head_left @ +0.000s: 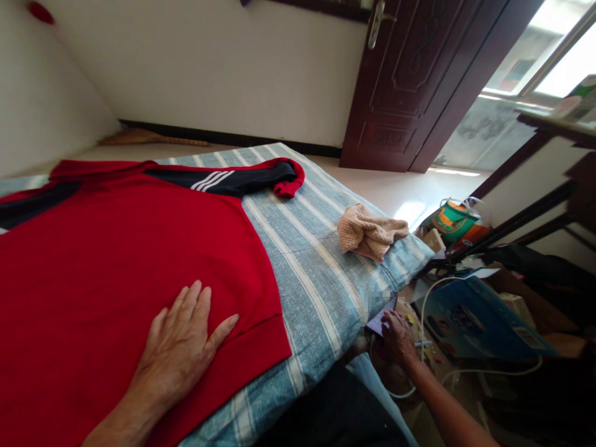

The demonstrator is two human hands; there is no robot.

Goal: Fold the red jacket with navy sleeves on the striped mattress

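On the red shirt [116, 261] the left hand [179, 347] lies flat, fingers spread; right hand [395, 338] touches a purple card [379, 321].

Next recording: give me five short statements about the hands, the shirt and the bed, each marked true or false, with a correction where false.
1. The left hand lies flat, fingers spread, on the red shirt. True.
2. The right hand rests on the shirt too. False: it is down beside the bed, off the striped sheet, among clutter and a white cable.
3. The shirt's dark sleeve has white stripes. True.
4. A beige cloth lies crumpled near the bed's corner. True.
5. The beige cloth lies on the shirt. False: it lies apart from it, on the sheet.
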